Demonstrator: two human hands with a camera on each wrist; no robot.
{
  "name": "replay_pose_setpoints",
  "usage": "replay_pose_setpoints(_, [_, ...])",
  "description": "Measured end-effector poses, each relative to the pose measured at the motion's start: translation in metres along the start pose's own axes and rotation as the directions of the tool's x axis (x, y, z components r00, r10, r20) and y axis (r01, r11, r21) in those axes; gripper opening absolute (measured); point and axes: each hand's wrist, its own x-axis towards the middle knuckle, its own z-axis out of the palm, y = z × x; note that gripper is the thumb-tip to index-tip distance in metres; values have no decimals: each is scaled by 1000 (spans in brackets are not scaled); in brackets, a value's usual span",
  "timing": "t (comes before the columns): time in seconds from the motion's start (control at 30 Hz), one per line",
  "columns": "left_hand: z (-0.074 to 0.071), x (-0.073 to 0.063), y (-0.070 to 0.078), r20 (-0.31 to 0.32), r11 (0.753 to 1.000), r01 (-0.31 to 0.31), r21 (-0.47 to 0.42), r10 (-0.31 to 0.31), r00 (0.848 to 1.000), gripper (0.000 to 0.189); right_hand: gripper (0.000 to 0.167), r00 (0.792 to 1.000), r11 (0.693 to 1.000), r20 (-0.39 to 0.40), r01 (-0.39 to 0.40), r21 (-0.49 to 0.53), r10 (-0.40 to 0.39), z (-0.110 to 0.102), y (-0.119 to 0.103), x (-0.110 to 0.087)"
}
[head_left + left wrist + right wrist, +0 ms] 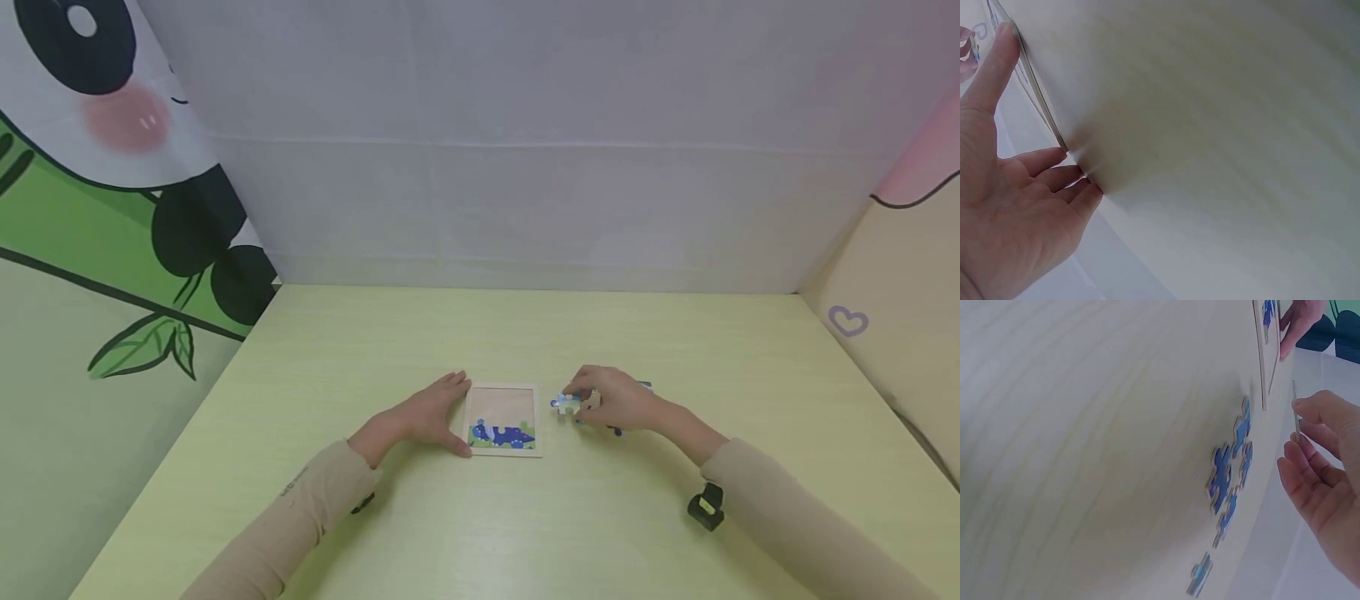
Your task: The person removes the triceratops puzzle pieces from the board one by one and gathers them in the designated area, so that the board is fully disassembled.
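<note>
A square wooden puzzle tray (538, 421) lies on the table, its lower part filled with blue and green puzzle pieces (510, 437) and its upper part bare wood. My left hand (427, 415) spans the tray's left side, thumb at the near corner and fingertips at the far one, fingers extended. To the right of the tray, my right hand (622, 400) pinches a light-blue puzzle piece (566, 404) between thumb and fingers. The right wrist view shows that piece edge-on, raised off the table. Beneath the right hand, several loose blue pieces (1220, 478) are partly hidden in the head view.
One loose piece (1199, 575) lies apart from the others in the right wrist view. The pale wood-grain table (480, 525) meets a white cloth backdrop (525, 217) at its far edge. Printed panels stand on both sides.
</note>
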Motion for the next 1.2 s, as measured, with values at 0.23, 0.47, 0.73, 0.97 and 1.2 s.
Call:
replay_pose_setpoints(0.23, [0, 0, -2, 0, 1000, -3, 5, 3, 1000, 108, 31, 1000, 1000, -4, -17, -6, 17, -8, 17, -23])
replay_pose_setpoints(0.47, [1, 0, -2, -2, 1000, -6, 4, 6, 1000, 108, 29, 998, 998, -18, -58, 4, 58, -11, 34, -50])
replay_pose_setpoints(0.73, [-1, -2, -1, -1, 1000, -22, -10, 22, 1000, 108, 31, 994, 996, -56, -92, 13, 93, -13, 52, -69])
replay_pose_setpoints(0.97, [-1, -3, 0, 3, 1000, -17, -14, 17, 1000, 108, 32, 990, 994, -90, -110, 22, 112, -10, 67, -79])
replay_pose_setpoints(1.2, [-2, -3, 1, 0, 1000, -18, -15, 18, 1000, 107, 30, 990, 996, -112, -78, 51, 83, -12, 72, -84])
